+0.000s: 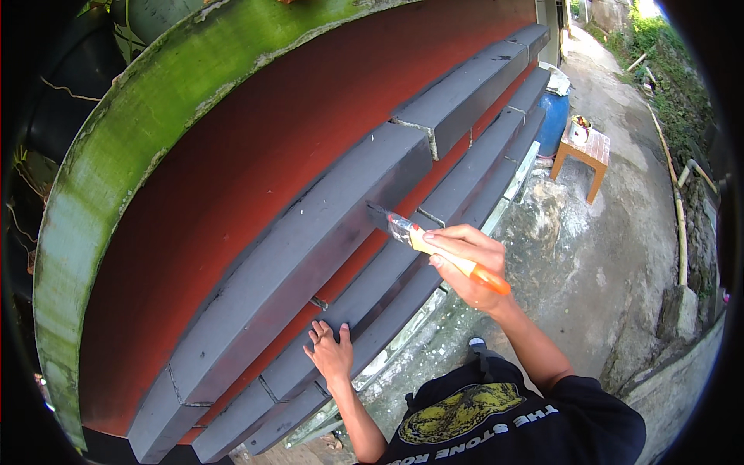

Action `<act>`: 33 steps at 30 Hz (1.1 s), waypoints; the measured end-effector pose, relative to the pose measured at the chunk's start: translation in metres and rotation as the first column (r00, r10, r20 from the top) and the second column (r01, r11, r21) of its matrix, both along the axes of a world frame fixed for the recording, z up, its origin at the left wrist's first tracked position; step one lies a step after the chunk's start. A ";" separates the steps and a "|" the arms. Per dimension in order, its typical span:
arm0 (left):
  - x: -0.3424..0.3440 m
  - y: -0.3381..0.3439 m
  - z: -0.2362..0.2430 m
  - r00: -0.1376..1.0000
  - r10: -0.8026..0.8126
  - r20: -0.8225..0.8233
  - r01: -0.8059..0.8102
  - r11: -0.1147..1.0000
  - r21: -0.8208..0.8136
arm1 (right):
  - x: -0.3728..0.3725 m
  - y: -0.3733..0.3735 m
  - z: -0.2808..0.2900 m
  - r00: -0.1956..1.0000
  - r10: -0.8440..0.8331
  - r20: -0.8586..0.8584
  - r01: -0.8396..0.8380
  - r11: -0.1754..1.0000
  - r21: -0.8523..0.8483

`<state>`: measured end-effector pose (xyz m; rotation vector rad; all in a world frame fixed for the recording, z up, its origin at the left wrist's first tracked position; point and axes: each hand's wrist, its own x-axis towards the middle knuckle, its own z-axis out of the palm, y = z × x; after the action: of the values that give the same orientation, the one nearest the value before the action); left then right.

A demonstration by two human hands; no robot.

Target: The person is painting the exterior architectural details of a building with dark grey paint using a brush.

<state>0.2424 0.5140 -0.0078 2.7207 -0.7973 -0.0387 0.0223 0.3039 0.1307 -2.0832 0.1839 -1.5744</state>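
My right hand (pixel 471 263) grips a paintbrush (pixel 442 249) with a cream and orange handle. Dark bristles at its far end touch the front face of a grey block ledge (pixel 302 240), the topmost of several stepped rows. My left hand (pixel 332 353) rests on a lower grey ledge (pixel 360 304), its fingers spread and holding nothing. Between the rows run strips of red wall, and a broad red wall (pixel 209 178) rises behind the top ledge. Dark gaps show at the joints between blocks.
A green, weathered rim (pixel 101 147) curves above the red wall. To the right, a small wooden stool (pixel 593 147) carries a paint can (pixel 580 129) beside a blue barrel (pixel 552 116). A concrete path (pixel 628 194) runs alongside, with a pipe (pixel 680 209) at its far edge.
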 end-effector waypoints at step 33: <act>-0.005 -0.003 0.006 0.999 -0.011 -0.048 0.012 1.000 0.026 | 0.002 -0.086 -0.027 0.956 -0.149 0.253 0.087 0.966 0.242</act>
<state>0.2370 0.5106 -0.0016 2.7290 -0.8041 -0.1164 0.0240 0.2181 0.1039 -1.6905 0.3796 -1.7977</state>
